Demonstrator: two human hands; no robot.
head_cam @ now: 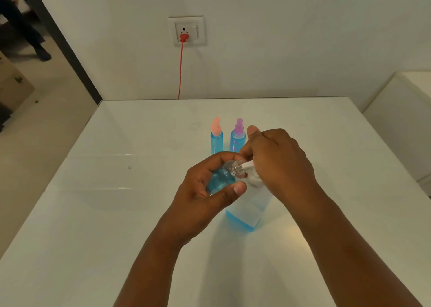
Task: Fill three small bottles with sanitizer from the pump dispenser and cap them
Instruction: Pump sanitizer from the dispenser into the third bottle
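Three small bottles in view, all holding blue liquid. Uncapped small bottle (221, 175) at centre frame, tilted, open neck toward 3 o'clock and meeting the white pump spout (247, 165). Gripped by left hand (207, 190): fingers (210, 161) curled over the far side, thumb pressed on the near side. Pump dispenser (247, 211) just at 3 o'clock of that bottle, upright on the desk (116, 213), clear body with a low band of blue liquid at the base. Right hand (279, 164) laid over the pump head, fingers bent down around it and grasping it, thumb raised toward 12 o'clock. Pump head mostly hidden beneath the hand; pressed or not, cannot tell.

Two remaining bottles at 12 o'clock of the hands, upright on the desk, side by side and near each other: pink-capped bottle (217, 138) with flip lid standing open, purple-capped bottle (238, 137) with spray top, at 3 o'clock of the pink one.

Wall socket (187, 30) at 12 o'clock on the white wall, red plug (184, 37) inserted, red cord (180, 71) hanging down behind the desk edge. White cabinet (401, 124) at 3 o'clock beside the desk. Floor and dark door frame at 10 o'clock.
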